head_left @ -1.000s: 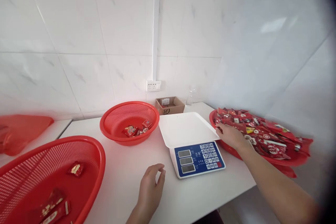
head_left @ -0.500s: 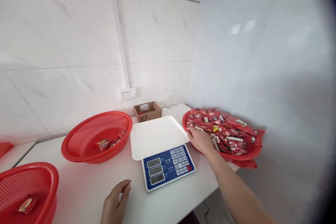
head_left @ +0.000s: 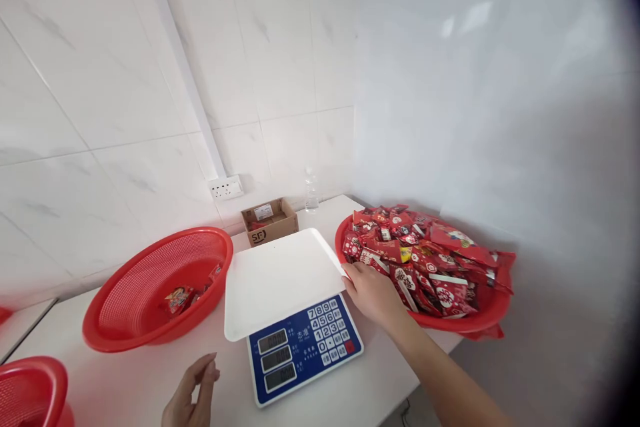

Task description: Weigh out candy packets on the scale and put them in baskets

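A blue and white electronic scale (head_left: 305,350) with a wide white weighing tray (head_left: 280,283) stands before me on the white table. At the tray's right edge is my right hand (head_left: 373,290), its fingers closed on the rim there; the fingertips are partly hidden. Just beside that hand, a red plastic basket (head_left: 480,325) is heaped with red snack packets (head_left: 425,253). My left hand (head_left: 193,393) hovers left of the scale's front, thumb and fingers drawn together, with nothing visible in them. Faint digits show on the scale's display (head_left: 277,359).
Left of the scale, a red mesh basket (head_left: 120,300) holds a few packets (head_left: 180,299). Another red basket (head_left: 57,387) is cut off at the lower left. A small cardboard box (head_left: 270,220) and a clear bottle (head_left: 311,192) stand by the tiled wall.
The view has tilted and turned to the right, so the baskets and scale appear further left and mostly lower. My right hand stays at the tray's edge; my left stays beside the scale.
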{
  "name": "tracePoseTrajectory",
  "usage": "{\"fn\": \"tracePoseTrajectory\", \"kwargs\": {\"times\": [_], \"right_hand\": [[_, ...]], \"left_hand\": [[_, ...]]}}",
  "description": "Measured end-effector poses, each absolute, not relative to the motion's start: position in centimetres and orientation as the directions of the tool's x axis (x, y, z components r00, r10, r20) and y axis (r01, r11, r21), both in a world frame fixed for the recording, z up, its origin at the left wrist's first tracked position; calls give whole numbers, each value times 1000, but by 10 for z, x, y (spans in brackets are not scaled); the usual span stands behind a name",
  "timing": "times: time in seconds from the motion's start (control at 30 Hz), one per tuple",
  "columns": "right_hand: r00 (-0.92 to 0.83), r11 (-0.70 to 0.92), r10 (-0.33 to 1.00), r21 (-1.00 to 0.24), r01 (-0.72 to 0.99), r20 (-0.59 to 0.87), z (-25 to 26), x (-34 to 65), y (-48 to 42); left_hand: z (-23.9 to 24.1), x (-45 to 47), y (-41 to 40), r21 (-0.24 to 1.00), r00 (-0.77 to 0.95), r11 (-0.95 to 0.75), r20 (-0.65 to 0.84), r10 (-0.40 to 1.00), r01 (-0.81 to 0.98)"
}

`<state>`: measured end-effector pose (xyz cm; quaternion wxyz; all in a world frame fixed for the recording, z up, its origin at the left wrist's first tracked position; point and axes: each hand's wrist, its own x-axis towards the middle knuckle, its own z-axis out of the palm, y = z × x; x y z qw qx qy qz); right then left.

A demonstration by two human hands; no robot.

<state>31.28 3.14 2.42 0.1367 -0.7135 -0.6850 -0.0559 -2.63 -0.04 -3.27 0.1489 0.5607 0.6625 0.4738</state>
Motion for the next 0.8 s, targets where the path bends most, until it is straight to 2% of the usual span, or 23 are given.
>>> {"fn": "tracePoseTrajectory", "kwargs": {"times": [0.07,0.17,0.27,0.4,0.5,0.63,0.8], "right_hand": [[74,-35,966,-161,986,246,24,314,33],[115,-34,964,-318,948,238,25,320,37],[146,-5,943,-425,905,299,29,335,44],[186,-26,905,-389,921,381,39,365,58],[151,-48,943,-328,944,296,44,379,72],[32,1,989,-222,975,144,42,375,92],[19,3,991,-159,987,135,44,365,103]], "left_hand": [[-22,-24,6,763,-295,-102,366,883,639],[-10,-25,15,727,-186,-175,387,903,664],[-3,-25,21,687,-56,-279,421,905,671],[6,-21,25,644,27,-369,477,879,670],[12,-21,28,635,25,-386,500,866,669],[14,-26,30,632,35,-392,500,865,668],[11,-37,27,621,57,-423,519,853,660]]}}
